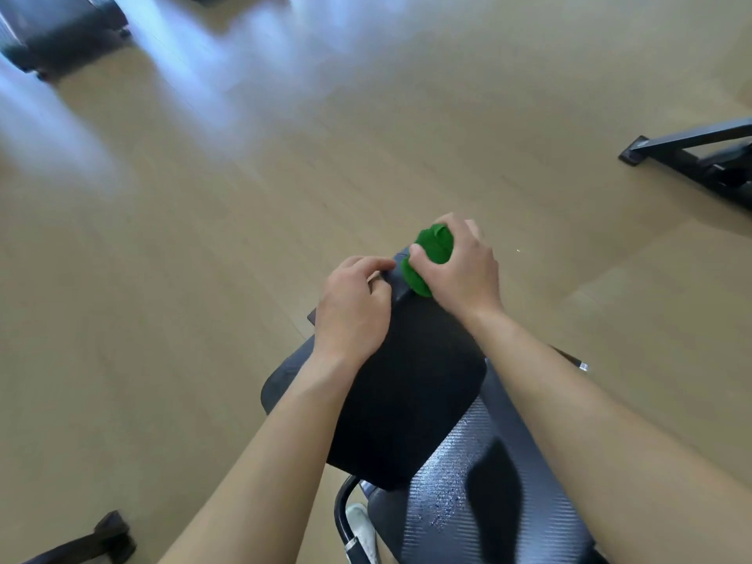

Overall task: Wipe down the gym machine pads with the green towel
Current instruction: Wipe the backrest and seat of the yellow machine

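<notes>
Tan wood floor [203,278] filled most of the view, blurred, with pale glare streaks at upper left. A black pad [411,400] sat at centre, angled away from me. A textured pad [460,506] lay below and right of it, speckled with small pale marks.

Both of my forearms reached forward from the bottom edge, bare, nearly straight, converging on the pad's far end. My left forearm [285,441] crossed the pad's left side and my right forearm [590,421] ran over the textured pad.

My left hand [354,307] was knuckles up, fingers curled over the far left corner of the black pad, gripping its edge. My right hand [464,274] was just beside it, back of hand up, fingers and thumb wrapped round the bunched green towel [433,248]. The towel was pressed on the pad's far edge, with cloth bulging out between thumb and fingers.

A black machine frame [700,156] stood on the floor at right, and dark equipment [61,34] at top left, blurred. A black foot [110,535] showed at bottom left. A white shoe [362,527] showed under the pads.
</notes>
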A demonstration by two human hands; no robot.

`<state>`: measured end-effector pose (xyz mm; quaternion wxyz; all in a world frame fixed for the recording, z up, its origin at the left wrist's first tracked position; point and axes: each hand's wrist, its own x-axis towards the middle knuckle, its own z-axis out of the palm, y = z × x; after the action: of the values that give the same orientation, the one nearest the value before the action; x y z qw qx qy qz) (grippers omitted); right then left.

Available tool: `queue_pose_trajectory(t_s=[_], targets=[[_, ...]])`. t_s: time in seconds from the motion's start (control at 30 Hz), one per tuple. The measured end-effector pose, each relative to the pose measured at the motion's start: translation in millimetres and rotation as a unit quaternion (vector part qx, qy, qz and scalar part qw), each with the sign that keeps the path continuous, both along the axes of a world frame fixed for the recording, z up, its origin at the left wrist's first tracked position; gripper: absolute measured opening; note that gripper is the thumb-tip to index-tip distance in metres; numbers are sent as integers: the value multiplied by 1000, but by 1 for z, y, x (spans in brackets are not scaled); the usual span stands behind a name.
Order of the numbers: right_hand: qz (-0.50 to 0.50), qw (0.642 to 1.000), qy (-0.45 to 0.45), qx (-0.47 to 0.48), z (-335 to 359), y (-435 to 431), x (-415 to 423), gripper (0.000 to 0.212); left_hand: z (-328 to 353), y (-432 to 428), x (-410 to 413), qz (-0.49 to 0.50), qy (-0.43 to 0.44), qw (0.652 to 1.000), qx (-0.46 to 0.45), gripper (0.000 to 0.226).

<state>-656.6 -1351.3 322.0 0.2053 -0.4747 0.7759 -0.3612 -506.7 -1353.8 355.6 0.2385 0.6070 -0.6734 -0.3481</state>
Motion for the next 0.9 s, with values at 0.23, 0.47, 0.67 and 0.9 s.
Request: queue_pose_trajectory(t_s=[0.23, 0.47, 0.67, 0.9], targets=[[12, 984, -167, -67, -23, -12, -21, 21, -11, -8, -39, -34, -118, 987, -103, 37], [-93, 925, -367, 25, -107, 19, -47, 37, -20, -5, -72, -78, -249, 945, -200, 43], [-16, 940, -338, -37, -65, -13, -44, 34, -10, -9, -76, -93, -266, 937, -208, 46], [-56, 934, -338, 101, -170, 42, -70, 31, -39, 16, -102, -131, -312, 896, -286, 45]])
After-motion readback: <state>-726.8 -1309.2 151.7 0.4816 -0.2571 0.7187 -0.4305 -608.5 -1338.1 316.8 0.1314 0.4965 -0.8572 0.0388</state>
